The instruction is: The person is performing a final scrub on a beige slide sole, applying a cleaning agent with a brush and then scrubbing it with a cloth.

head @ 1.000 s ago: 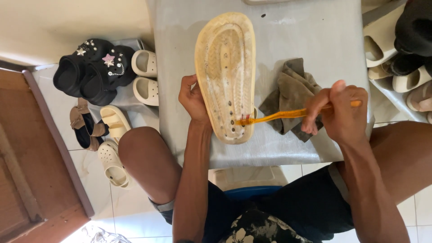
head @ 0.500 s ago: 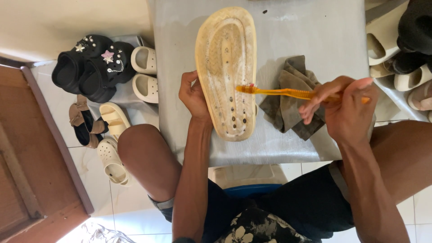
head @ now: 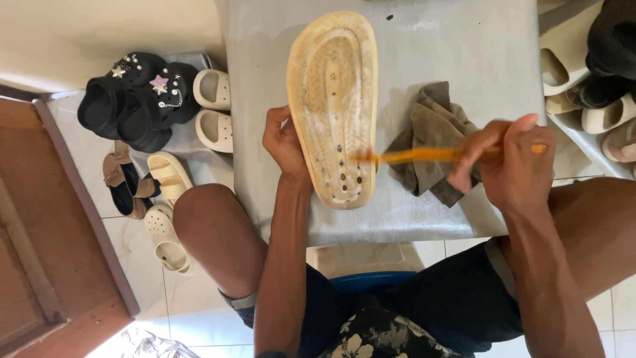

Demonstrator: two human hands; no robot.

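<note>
Squarely on the grey table (head: 464, 40) lies a cream sandal (head: 333, 99), sole up and lengthwise, its toe end pointing away from the person and its heel end, pierced with small holes, nearest the body. The left hand (head: 286, 142) presses against the sandal's left edge near the heel, its grip clamped on the rim with the fingers curled against the side. The right hand (head: 513, 166) has its grip closed around the handle of an orange toothbrush (head: 424, 156), which runs level across the table with its blurred head over the holed heel part of the sole. A crumpled grey-brown cloth (head: 430, 136) sits just beside the sandal on its right, under the brush handle. On the floor to the left stand black decorated clogs (head: 132, 99), small white shoes (head: 213, 109) and cream clogs (head: 165, 205); more pale slippers (head: 570, 73) are stacked at the right edge.
</note>
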